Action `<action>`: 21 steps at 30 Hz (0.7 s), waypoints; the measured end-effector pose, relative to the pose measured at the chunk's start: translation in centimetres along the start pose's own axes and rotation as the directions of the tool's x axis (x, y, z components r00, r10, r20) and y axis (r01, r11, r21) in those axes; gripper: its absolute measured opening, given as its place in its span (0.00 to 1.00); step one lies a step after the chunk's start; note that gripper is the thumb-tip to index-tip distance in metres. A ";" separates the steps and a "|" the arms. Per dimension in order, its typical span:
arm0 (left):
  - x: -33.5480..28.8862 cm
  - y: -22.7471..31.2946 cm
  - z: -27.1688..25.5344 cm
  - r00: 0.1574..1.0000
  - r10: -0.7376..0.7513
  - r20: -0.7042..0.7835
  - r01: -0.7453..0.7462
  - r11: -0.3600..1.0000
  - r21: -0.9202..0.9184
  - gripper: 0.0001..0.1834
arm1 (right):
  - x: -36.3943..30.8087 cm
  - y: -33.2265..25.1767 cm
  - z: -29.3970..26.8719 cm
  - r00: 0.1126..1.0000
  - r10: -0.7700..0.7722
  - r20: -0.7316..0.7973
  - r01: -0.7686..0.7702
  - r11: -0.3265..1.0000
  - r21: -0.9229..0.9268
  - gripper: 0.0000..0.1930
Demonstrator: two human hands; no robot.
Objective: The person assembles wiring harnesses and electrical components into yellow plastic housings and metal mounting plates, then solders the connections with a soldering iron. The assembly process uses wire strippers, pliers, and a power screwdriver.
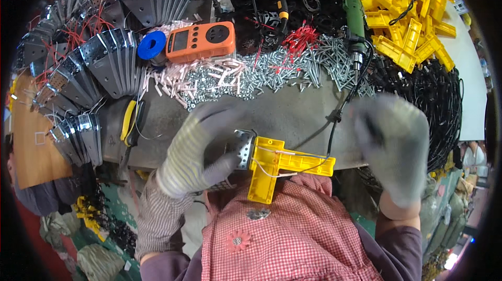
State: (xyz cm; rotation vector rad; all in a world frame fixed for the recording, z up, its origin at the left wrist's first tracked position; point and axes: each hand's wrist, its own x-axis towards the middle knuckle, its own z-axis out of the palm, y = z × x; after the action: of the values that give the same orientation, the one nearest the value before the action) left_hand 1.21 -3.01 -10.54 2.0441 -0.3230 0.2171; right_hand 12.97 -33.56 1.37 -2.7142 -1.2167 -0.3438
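My left hand (196, 150), in a pale striped glove, is closed around a perforated metal plate (244, 149) at the bench's near edge. Joined to that plate is a yellow T-shaped plastic housing (267, 168), with thin wires lying across its open side; a black cord runs up from it. My right hand (395, 145), also gloved, is raised to the right, apart from the housing. Motion smears its fingers, so what it holds, if anything, does not show.
Screws (293, 66), pale sleeves (178, 79), an orange meter (201, 41) and a blue spool (152, 46) lie behind. A green electric screwdriver (355, 19) points down. Pliers (129, 124) and stacked metal plates (110, 61) are left; yellow housings (405, 40) and black cords (436, 103) right.
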 end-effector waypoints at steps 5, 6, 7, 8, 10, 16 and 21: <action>-0.1 0.7 1.6 0.984 -0.060 0.167 -0.022 0.894 0.447 0.52 | 5.1 4.4 14.9 0.987 0.085 -0.138 -0.133 0.911 -0.391 0.08; -0.1 0.7 2.0 0.977 -0.118 0.178 0.019 0.879 0.476 0.52 | 6.0 4.9 16.9 0.986 0.088 -0.140 -0.137 0.910 -0.392 0.08; -0.2 0.6 2.4 0.966 -0.179 0.189 0.060 0.860 0.506 0.51 | 7.0 4.8 17.9 0.987 0.083 -0.138 -0.125 0.934 -0.334 0.11; -0.8 0.1 2.5 0.973 -0.187 0.133 0.097 0.861 0.500 0.50 | 7.2 4.8 18.4 0.987 0.080 -0.136 -0.116 0.954 -0.277 0.14; -1.9 0.0 1.8 0.975 -0.212 0.064 0.145 0.831 0.537 0.50 | 5.7 4.1 16.0 0.981 0.109 -0.158 -0.139 0.972 -0.191 0.16; -3.3 -0.3 0.9 0.984 -0.122 -0.132 0.172 0.857 0.486 0.50 | -1.2 7.7 10.3 0.988 -0.140 -0.066 0.141 0.990 0.006 0.16; 2.9 3.3 4.2 0.999 -0.017 -0.028 0.028 0.867 0.498 0.50 | -1.1 8.1 11.5 0.957 -0.250 -0.146 0.247 0.968 -0.036 0.13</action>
State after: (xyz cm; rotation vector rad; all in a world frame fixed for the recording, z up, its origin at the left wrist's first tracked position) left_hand 2.96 -8.57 -8.90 2.5554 -0.2438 0.3369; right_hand 20.03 -37.04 -10.34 -2.4971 -1.5183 -0.5787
